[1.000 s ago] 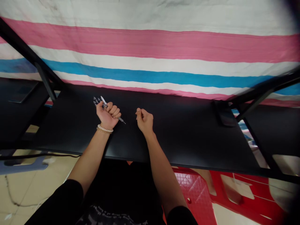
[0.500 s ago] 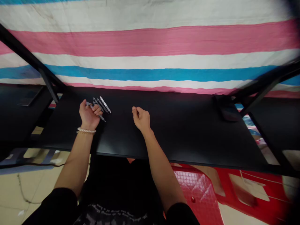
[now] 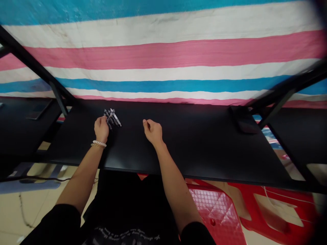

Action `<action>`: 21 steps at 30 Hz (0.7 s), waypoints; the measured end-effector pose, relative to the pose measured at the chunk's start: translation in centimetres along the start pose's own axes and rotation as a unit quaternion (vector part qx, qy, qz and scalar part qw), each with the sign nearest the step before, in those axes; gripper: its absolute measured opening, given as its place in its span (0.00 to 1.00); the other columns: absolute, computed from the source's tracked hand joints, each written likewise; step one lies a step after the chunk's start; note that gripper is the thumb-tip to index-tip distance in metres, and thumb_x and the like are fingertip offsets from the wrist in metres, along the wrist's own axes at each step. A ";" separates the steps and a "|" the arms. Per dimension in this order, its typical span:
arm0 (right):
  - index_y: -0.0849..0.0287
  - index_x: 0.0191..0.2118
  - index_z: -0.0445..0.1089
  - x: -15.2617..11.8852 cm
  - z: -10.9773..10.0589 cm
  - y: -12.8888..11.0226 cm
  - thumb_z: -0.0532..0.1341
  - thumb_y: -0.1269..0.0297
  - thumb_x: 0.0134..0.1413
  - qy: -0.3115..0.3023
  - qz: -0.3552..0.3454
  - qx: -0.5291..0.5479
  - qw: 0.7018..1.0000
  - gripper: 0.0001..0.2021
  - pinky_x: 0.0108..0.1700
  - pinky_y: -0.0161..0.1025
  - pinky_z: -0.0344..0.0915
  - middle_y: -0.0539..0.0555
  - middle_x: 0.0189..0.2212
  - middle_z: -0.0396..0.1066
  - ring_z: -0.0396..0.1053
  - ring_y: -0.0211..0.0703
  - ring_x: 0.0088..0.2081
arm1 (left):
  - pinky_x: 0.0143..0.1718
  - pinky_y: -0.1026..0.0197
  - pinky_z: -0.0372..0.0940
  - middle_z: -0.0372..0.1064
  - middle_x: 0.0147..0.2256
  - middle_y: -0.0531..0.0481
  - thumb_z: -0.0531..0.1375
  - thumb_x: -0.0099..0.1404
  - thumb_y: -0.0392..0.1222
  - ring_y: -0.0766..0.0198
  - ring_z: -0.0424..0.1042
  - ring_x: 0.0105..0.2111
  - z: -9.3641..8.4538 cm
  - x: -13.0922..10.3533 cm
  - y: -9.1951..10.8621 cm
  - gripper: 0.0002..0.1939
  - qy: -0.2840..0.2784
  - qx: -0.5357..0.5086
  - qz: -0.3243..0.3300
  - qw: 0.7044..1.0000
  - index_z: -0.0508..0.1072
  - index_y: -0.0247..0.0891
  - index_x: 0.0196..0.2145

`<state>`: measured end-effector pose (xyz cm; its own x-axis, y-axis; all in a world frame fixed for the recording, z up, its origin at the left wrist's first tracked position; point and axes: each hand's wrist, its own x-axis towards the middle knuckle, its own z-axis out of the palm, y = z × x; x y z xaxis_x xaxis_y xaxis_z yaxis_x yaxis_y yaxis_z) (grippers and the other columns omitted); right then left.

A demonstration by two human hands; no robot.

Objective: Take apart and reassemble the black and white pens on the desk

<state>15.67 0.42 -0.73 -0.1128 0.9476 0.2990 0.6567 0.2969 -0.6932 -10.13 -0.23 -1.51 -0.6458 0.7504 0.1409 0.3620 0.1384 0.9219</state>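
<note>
My left hand (image 3: pixel 101 128), with a beaded bracelet (image 3: pixel 99 143) at its wrist, is closed on a pen (image 3: pixel 110 116) that slants up and to the right from the fingers. Directly beneath and beside it, several grey and white pens (image 3: pixel 117 119) lie close together on the black table (image 3: pixel 199 143). The held pen crosses over these, and I cannot tell whether it touches them. My right hand (image 3: pixel 154 132) rests in a loose fist on the table, to the right of the pens. Nothing shows between its fingers.
A dark flat object (image 3: pixel 244 119) lies at the table's right end. Black frame bars (image 3: pixel 57 98) rise at both ends, and a striped sheet (image 3: pixel 163 54) hangs behind. Below the front edge are red plastic stools (image 3: pixel 217 211). Another dark table (image 3: pixel 20 129) stands at left.
My left hand has turned from palm up to back up, and the pen in it has swung over the others. My right hand stays almost in place. The view has tilted up slightly.
</note>
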 end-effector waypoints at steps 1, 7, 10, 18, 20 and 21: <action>0.55 0.24 0.59 0.0 0.0 0.0 0.51 0.55 0.71 -0.002 0.000 -0.001 1.000 0.21 0.31 0.38 0.47 0.48 0.20 0.60 0.57 0.38 0.24 | 0.52 0.49 0.67 0.71 0.38 0.45 0.55 0.68 0.49 0.55 0.72 0.42 0.1 -0.2 0.1 0.13 0.011 0.036 0.008 0.999 0.73 0.38 0.38; 0.56 0.25 0.61 -0.2 0.4 0.0 0.51 0.56 0.71 -0.017 -0.011 -0.011 1.000 0.21 0.31 0.38 0.48 0.48 0.20 0.61 0.59 0.39 0.24 | 0.56 0.41 0.65 0.67 0.44 0.38 0.62 0.63 0.46 0.47 0.70 0.48 0.8 -0.8 0.2 0.14 -0.040 0.205 0.141 0.968 0.74 0.39 0.45; 0.56 0.25 0.61 -0.2 0.5 0.1 0.52 0.56 0.70 -0.026 -0.009 -0.011 1.000 0.20 0.31 0.38 0.48 0.48 0.20 0.61 0.58 0.38 0.24 | 0.53 0.43 0.66 0.69 0.41 0.38 0.59 0.65 0.42 0.48 0.71 0.45 0.7 -0.7 -0.2 0.10 -0.060 0.225 0.170 0.957 0.72 0.37 0.42; 0.56 0.25 0.61 -0.3 0.5 -0.3 0.53 0.57 0.70 -0.042 -0.013 -0.014 0.999 0.20 0.31 0.38 0.48 0.48 0.20 0.61 0.58 0.38 0.24 | 0.39 0.55 0.68 0.71 0.34 0.46 0.53 0.68 0.42 0.58 0.72 0.31 -1.4 0.3 -0.8 0.10 -0.071 0.182 0.139 0.971 0.70 0.38 0.44; 0.56 0.25 0.62 -0.3 0.5 -0.4 0.53 0.57 0.70 -0.043 -0.013 -0.017 0.999 0.20 0.31 0.38 0.48 0.48 0.20 0.61 0.58 0.38 0.24 | 0.42 0.53 0.69 0.72 0.36 0.43 0.53 0.67 0.41 0.57 0.73 0.34 -1.4 0.2 -0.7 0.09 -0.093 0.207 0.178 0.958 0.71 0.38 0.41; 0.56 0.25 0.62 -0.3 0.5 -0.4 0.53 0.57 0.70 -0.044 -0.012 -0.021 0.999 0.20 0.32 0.38 0.48 0.48 0.20 0.61 0.58 0.38 0.24 | 0.45 0.51 0.68 0.72 0.39 0.41 0.54 0.67 0.42 0.55 0.73 0.37 -1.3 0.1 -0.6 0.10 -0.102 0.221 0.197 0.950 0.72 0.37 0.41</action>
<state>15.05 0.12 -0.89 -0.1928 0.9473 0.2557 0.6832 0.3166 -0.6580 -11.29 -1.04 -1.63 -0.2741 0.9033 0.3300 0.8251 0.0446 0.5632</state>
